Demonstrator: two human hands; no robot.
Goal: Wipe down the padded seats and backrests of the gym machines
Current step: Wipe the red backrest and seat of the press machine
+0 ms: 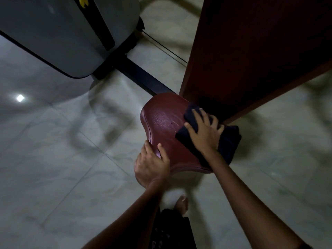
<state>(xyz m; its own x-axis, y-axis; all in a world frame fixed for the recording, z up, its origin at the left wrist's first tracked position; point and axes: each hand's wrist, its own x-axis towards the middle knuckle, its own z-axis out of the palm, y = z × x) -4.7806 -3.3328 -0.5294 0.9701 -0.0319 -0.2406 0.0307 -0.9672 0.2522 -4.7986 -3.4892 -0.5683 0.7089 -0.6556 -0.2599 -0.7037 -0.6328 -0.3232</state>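
A dark red padded seat (165,121) sits low in the middle of the view, under a tall dark red backrest (251,51) that rises at the upper right. My right hand (204,132) presses a dark blue cloth (228,144) flat onto the seat's right side, fingers spread. My left hand (152,164) grips the seat's near left edge, thumb on top and fingers curled under the rim.
A grey machine housing (59,33) with a black base bar (142,76) stands at the upper left. A thin black cable (165,47) runs over the pale tiled floor (53,159). My bare foot (181,203) stands just below the seat.
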